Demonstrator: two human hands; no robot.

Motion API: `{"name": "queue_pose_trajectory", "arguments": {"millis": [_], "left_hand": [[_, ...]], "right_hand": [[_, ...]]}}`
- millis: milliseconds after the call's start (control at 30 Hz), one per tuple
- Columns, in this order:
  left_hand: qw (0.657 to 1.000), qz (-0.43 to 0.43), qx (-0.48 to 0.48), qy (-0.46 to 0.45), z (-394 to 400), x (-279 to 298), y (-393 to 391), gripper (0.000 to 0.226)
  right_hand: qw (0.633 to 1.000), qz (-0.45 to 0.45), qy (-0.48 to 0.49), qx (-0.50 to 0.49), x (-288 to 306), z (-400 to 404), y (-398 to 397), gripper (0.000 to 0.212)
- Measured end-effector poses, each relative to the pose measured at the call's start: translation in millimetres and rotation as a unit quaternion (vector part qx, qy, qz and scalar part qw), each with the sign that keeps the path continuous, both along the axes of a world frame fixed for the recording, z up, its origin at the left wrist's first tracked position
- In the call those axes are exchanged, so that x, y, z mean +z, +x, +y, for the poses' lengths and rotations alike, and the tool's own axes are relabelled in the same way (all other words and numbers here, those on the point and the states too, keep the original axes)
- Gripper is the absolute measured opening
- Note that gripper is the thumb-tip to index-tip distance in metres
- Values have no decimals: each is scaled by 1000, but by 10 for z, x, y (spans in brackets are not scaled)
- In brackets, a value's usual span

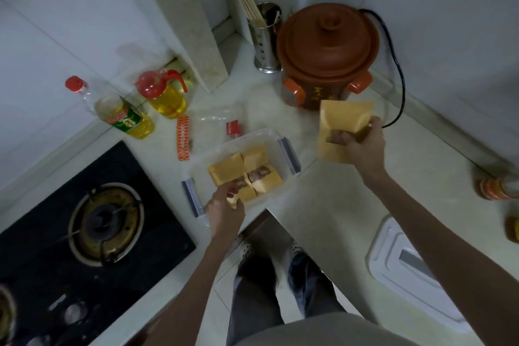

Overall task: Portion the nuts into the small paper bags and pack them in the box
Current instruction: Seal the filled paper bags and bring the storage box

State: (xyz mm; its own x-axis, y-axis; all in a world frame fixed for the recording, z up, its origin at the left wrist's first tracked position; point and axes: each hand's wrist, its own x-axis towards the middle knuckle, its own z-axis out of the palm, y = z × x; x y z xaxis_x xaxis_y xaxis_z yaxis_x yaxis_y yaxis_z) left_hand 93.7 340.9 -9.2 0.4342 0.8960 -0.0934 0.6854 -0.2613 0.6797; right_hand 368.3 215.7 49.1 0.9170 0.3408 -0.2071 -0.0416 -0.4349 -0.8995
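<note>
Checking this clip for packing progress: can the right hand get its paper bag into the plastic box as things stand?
Probably yes. The right hand holds the paper bag above the counter beside the open plastic box; nothing stands between, though the left hand is reaching into the near side.

Counter [331, 205] — box [269, 136], pot [323, 64], bottles [126, 118]

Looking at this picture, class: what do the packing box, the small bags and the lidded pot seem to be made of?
Box: clear plastic, probably; the counter shows through its walls.
Small bags: tan kraft paper, matte; one has a window showing nuts.
Pot: reddish-brown, looks like unglazed clay, dull sheen.
</note>
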Motion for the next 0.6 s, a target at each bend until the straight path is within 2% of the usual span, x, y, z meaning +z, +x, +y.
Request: {"name": "queue_pose_trajectory", "arguments": {"millis": [100,200,367,533,600], "left_hand": [[999,9,-13,28,-61,9,-20,32],[1000,-2,-9,26,-55,39,-19,37],[998,-54,21,16,30,108,-37,43],[998,-65,28,3,41,142,-87,47],[998,-66,19,18,2,182,-62,49]], "right_hand": [[990,-7,51,133,192,413,-373,46],[977,18,22,210,118,730,-788,41],[978,6,-11,209,-63,924,-1189,27],[968,9,5,252,-69,831,-1135,40],[970,-23,3,243,-70,703,-1003,26]]}}
